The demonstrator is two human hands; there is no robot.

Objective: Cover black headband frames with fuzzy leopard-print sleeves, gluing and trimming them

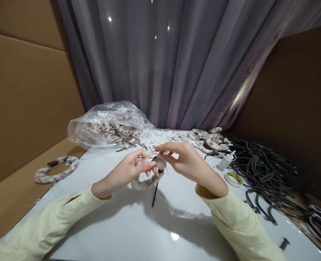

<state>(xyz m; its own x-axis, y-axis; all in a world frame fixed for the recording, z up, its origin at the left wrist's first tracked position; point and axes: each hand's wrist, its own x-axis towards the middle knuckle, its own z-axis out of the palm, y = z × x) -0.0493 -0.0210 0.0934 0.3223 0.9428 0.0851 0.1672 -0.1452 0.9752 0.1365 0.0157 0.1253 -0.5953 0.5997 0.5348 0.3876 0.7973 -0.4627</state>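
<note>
Hands (160, 165) around fuzzy curved headband (146, 181)

head view, forward-down, near over table (138, 232)

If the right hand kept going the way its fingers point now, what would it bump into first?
Probably the left hand. The right hand points leftward at the fuzzy spotted headband both pinch, so headband and left fingers lie directly ahead; depth is hard to judge.

On my white bench (138, 232) I see a clear plastic bag (110, 123) of spotted fuzzy bands, a finished pile (209, 139), one lone band (56, 169) at left, a glue bottle (226, 160), a tape roll (233, 179) and black bare hoops (269, 174).
</note>
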